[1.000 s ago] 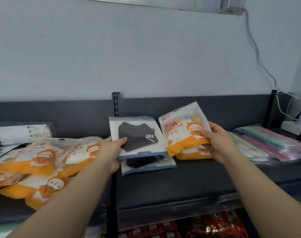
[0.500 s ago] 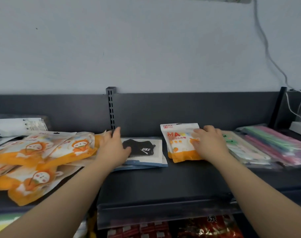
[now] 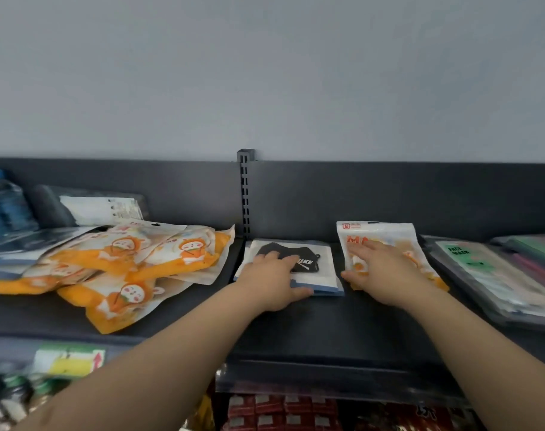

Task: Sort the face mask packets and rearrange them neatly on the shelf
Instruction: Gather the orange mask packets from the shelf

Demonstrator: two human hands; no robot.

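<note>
A stack of black mask packets (image 3: 322, 259) with white and blue card lies flat mid-shelf. My left hand (image 3: 272, 279) rests flat on its front left part, fingers straight, thumb at the front edge. To its right lies an orange cartoon mask packet (image 3: 378, 233) on another of the same kind. My right hand (image 3: 381, 270) presses flat on it with spread fingers. A loose heap of orange cartoon packets (image 3: 134, 262) sprawls at the left on the dark shelf (image 3: 327, 331).
Flat clear packets with a green "FACE MASK" label (image 3: 482, 269) and coloured packs (image 3: 535, 253) lie at the right. White and dark packets (image 3: 100, 209) and a blue bottle (image 3: 0, 206) stand back left. A slotted upright (image 3: 245, 194) splits the back panel. Red goods (image 3: 280, 415) fill the lower shelf.
Both hands have laid their packets down from a raised, tilted hold onto the shelf and now rest flat on them. The view has shifted rightwards relative to the shelf.
</note>
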